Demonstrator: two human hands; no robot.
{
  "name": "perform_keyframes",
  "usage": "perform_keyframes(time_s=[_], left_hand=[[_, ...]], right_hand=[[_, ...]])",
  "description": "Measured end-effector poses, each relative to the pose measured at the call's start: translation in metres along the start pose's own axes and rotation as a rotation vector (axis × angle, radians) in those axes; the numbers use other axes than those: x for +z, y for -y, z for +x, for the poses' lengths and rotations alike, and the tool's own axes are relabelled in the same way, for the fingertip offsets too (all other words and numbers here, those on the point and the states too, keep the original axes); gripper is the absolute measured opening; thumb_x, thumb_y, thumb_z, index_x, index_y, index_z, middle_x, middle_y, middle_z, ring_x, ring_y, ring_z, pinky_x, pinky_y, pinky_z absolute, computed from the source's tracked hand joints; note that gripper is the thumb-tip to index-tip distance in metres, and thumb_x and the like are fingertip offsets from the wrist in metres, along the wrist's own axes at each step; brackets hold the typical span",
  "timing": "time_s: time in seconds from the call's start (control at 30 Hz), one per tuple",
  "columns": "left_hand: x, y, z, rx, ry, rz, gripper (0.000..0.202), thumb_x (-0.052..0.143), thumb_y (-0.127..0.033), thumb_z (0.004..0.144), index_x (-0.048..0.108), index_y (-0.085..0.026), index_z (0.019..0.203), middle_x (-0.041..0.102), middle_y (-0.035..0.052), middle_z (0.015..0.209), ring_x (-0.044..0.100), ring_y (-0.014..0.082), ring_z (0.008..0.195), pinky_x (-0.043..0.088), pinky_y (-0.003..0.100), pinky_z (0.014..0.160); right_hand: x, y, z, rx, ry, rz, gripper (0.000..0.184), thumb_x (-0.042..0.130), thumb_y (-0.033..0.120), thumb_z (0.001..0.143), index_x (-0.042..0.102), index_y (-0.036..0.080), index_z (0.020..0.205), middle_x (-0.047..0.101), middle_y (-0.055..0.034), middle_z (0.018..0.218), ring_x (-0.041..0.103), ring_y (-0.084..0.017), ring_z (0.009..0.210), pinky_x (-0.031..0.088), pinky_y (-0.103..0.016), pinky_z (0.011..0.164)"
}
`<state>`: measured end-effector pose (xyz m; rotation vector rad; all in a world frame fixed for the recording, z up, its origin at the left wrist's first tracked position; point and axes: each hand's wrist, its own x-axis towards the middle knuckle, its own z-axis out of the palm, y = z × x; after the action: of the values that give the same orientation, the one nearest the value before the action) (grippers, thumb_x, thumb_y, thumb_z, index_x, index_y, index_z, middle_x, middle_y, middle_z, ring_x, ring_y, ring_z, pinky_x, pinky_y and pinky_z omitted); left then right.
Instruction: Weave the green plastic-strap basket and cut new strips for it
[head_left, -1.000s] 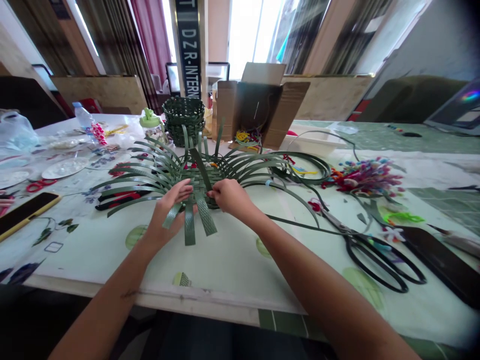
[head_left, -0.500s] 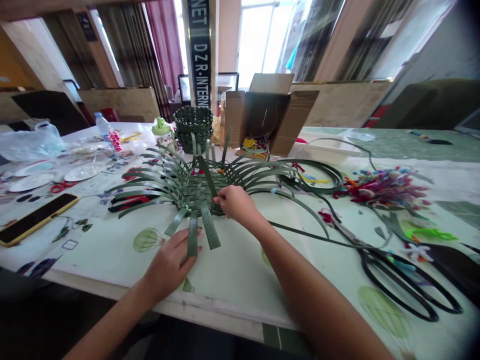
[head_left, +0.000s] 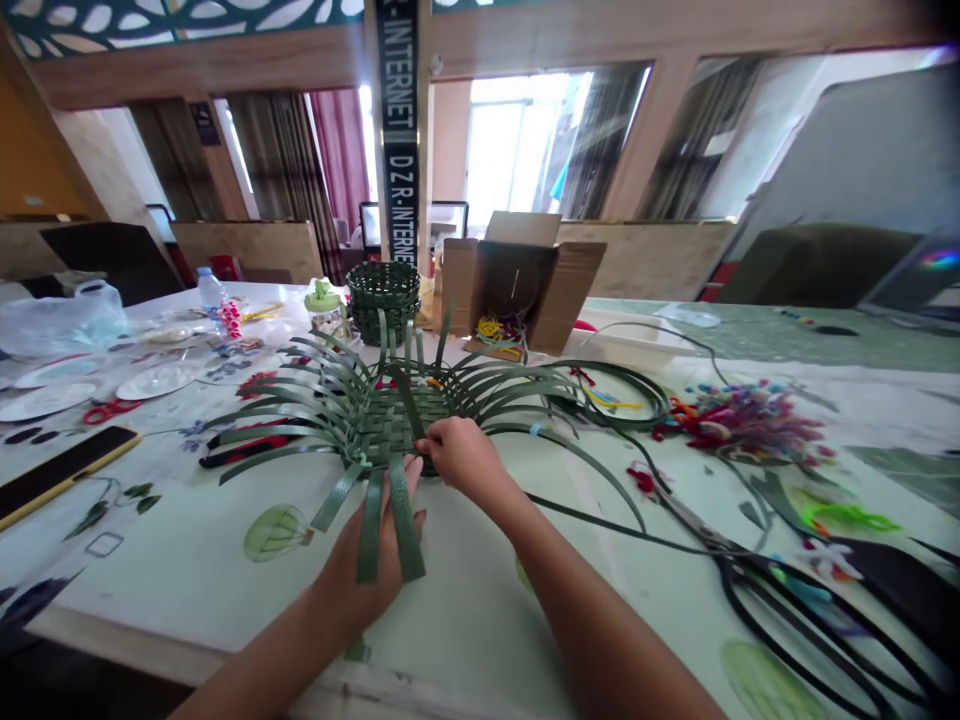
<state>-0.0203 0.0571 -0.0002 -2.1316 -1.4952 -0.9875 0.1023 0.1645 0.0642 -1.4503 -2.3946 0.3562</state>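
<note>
A dark green woven basket base (head_left: 394,415) lies on the table, its long plastic strips fanning out to both sides and toward me. My right hand (head_left: 465,455) pinches the end of one strip (head_left: 407,400) that is bent inward over the weave. At the near edge, my left hand (head_left: 375,550) reaches under the hanging strips (head_left: 369,530). Its fingertips are apart and close to the base's edge; part of the hand is hidden behind the strips.
Large black-handled scissors (head_left: 750,580) lie to the right, near coiled strip (head_left: 637,390) and a fuzzy colourful bundle (head_left: 750,420). A finished woven basket (head_left: 383,300) and a cardboard box (head_left: 574,300) stand behind. Left are a phone (head_left: 64,470), red scissors (head_left: 112,410) and plates (head_left: 161,380).
My left hand has moved inward under the near strips, up to the base's edge. My right hand keeps its pinch on the bent strip. The camera view has tilted up.
</note>
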Motion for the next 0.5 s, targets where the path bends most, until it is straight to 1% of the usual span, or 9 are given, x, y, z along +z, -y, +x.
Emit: perform_keyframes(time_s=[0.07, 0.13, 0.17, 0.23, 0.3, 0.37, 0.43, 0.5], left_hand=[[0.005, -0.002, 0.003, 0.031, -0.049, 0.087, 0.063, 0.048, -0.018, 0.085, 0.026, -0.019, 0.145, 0.044, 0.0116, 0.14, 0.041, 0.0263, 0.129, 0.043, 0.037, 0.103], [0.009, -0.002, 0.005, 0.04, -0.06, 0.143, 0.063, 0.045, -0.012, 0.085, 0.026, -0.02, 0.145, 0.042, 0.0097, 0.142, 0.034, 0.0276, 0.133, 0.033, 0.043, 0.11], [0.01, -0.001, 0.005, 0.058, -0.046, 0.173, 0.064, 0.042, -0.008, 0.085, 0.026, -0.021, 0.145, 0.041, 0.0085, 0.142, 0.031, 0.0273, 0.134, 0.029, 0.045, 0.112], [0.013, 0.004, 0.007, 0.127, 0.02, 0.205, 0.066, 0.037, -0.001, 0.083, 0.025, -0.021, 0.145, 0.04, 0.007, 0.143, 0.027, 0.0259, 0.136, 0.023, 0.047, 0.114], [0.013, 0.009, 0.009, 0.198, 0.085, 0.224, 0.068, 0.036, 0.001, 0.081, 0.024, -0.019, 0.145, 0.038, 0.0071, 0.145, 0.025, 0.025, 0.137, 0.023, 0.047, 0.115], [0.011, 0.013, 0.011, 0.233, 0.099, 0.21, 0.067, 0.038, -0.001, 0.082, 0.023, -0.015, 0.145, 0.035, 0.0105, 0.146, 0.025, 0.0254, 0.137, 0.027, 0.045, 0.113], [0.007, 0.014, 0.01, 0.246, 0.088, 0.181, 0.064, 0.041, -0.004, 0.084, 0.022, -0.012, 0.145, 0.035, 0.0148, 0.145, 0.027, 0.0262, 0.136, 0.032, 0.044, 0.111], [0.0, 0.01, 0.008, 0.273, 0.067, 0.12, 0.062, 0.043, -0.006, 0.085, 0.024, -0.01, 0.143, 0.04, 0.0171, 0.142, 0.032, 0.0263, 0.134, 0.036, 0.043, 0.108]], right_hand=[[-0.001, 0.0, -0.001, -0.002, 0.0, -0.001, 0.022, 0.054, 0.032, 0.082, 0.073, 0.021, 0.076, 0.071, -0.0078, 0.076, 0.061, -0.017, 0.067, 0.028, -0.025, 0.05], [-0.001, 0.0, -0.002, -0.006, -0.009, 0.001, 0.023, 0.053, 0.031, 0.082, 0.073, 0.021, 0.076, 0.072, -0.0086, 0.077, 0.062, -0.017, 0.068, 0.029, -0.025, 0.051], [-0.002, 0.0, -0.003, -0.009, -0.012, 0.003, 0.023, 0.052, 0.03, 0.082, 0.073, 0.021, 0.076, 0.072, -0.0089, 0.077, 0.062, -0.018, 0.069, 0.029, -0.025, 0.051], [-0.002, 0.0, -0.004, -0.019, -0.014, 0.006, 0.022, 0.051, 0.026, 0.08, 0.073, 0.02, 0.078, 0.071, -0.0091, 0.078, 0.062, -0.018, 0.07, 0.029, -0.025, 0.051], [-0.003, -0.001, -0.005, -0.024, -0.012, 0.001, 0.022, 0.051, 0.021, 0.078, 0.073, 0.02, 0.08, 0.072, -0.0089, 0.078, 0.062, -0.018, 0.07, 0.029, -0.024, 0.05], [-0.004, -0.001, -0.005, -0.023, -0.008, -0.007, 0.022, 0.051, 0.019, 0.077, 0.073, 0.021, 0.08, 0.072, -0.009, 0.078, 0.062, -0.018, 0.069, 0.028, -0.025, 0.05], [-0.003, -0.001, -0.004, -0.022, -0.001, -0.002, 0.022, 0.051, 0.023, 0.08, 0.073, 0.02, 0.078, 0.071, -0.0092, 0.078, 0.062, -0.017, 0.069, 0.028, -0.025, 0.051], [-0.003, -0.001, -0.002, -0.023, 0.012, 0.011, 0.023, 0.053, 0.03, 0.082, 0.072, 0.02, 0.075, 0.071, -0.0088, 0.077, 0.061, -0.017, 0.068, 0.029, -0.024, 0.051]])
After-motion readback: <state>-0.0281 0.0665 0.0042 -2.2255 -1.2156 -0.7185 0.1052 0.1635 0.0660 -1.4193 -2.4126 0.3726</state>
